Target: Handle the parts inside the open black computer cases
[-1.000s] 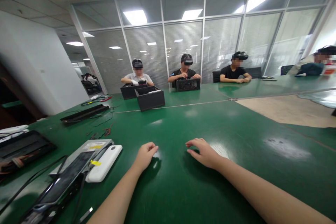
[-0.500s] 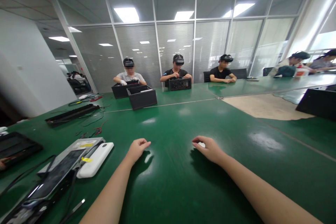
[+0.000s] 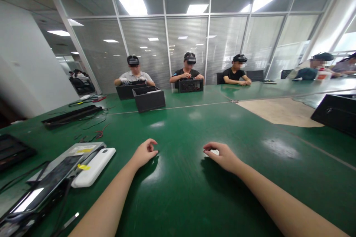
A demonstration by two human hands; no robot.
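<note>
Above the green tabletop (image 3: pixel 178 196), my left hand (image 3: pixel 145 152) hovers with its fingers curved and its thumb apart from them. Nothing shows between them. My right hand (image 3: pixel 221 154) is held in a similar curve, fingertips and thumb close with a small gap. A pale patch shows through that gap, which looks like a reflection on the table. The two hands face each other across bare green surface. Nearest to my left hand lies a white power bank-like device (image 3: pixel 94 167) with a strip of yellow tape, beside a dark-screened phone-like device (image 3: pixel 57 177) with cables.
Black open boxes (image 3: pixel 149 100) stand across the table before two people who handle boxes; a third person sits with forearms on the table. A long black tray (image 3: pixel 72 116) and loose wires (image 3: pixel 100 132) lie left. A tan sheet (image 3: pixel 280 111) and black case (image 3: pixel 335 113) are right.
The fingers of my left hand have lifted away from the thumb, widening the gap. My right hand has barely changed. The view has tilted slightly, shifting the left-hand objects further left.
</note>
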